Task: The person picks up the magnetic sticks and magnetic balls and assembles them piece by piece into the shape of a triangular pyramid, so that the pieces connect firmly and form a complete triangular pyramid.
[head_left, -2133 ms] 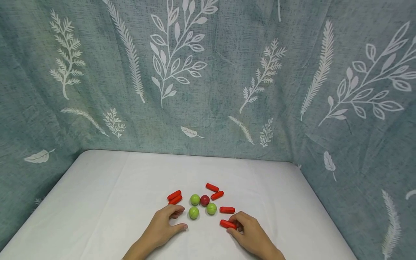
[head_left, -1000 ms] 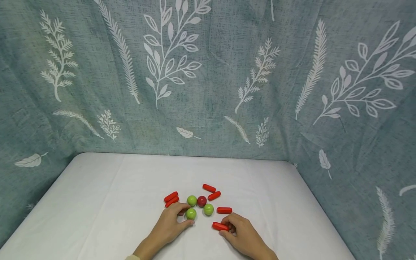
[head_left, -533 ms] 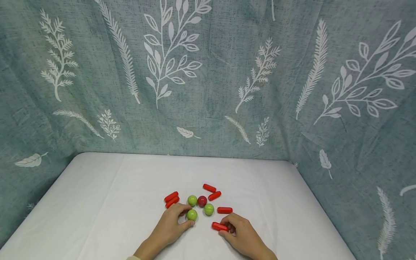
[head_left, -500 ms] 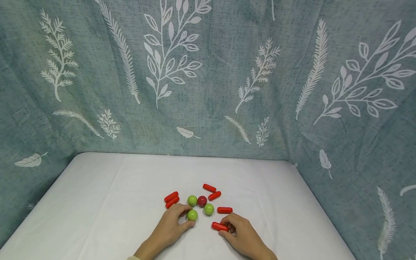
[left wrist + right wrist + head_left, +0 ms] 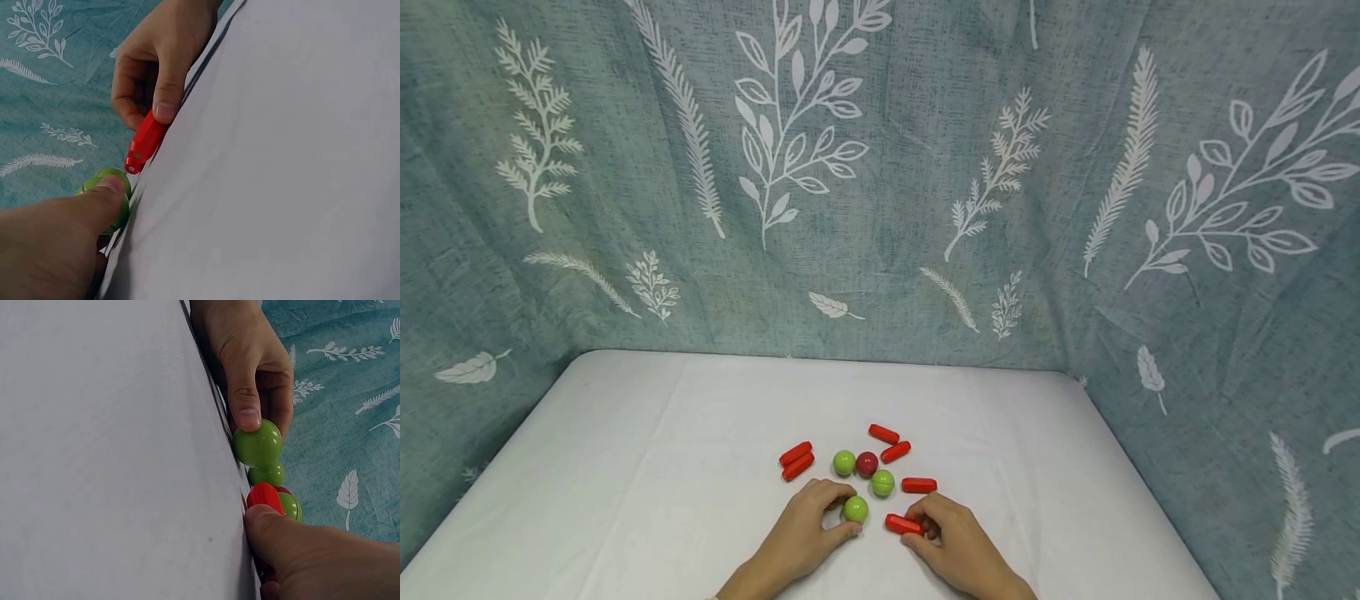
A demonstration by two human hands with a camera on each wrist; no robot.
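Possibly raised, green ball in left hand

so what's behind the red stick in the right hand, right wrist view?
Part of a green ball and a sliver of the dark red ball. Whatever the red stick and right hand cover can't be seen.

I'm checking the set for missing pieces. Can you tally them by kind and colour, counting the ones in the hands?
Green balls: 3
Dark red ball: 1
Red sticks: 6
Total: 10
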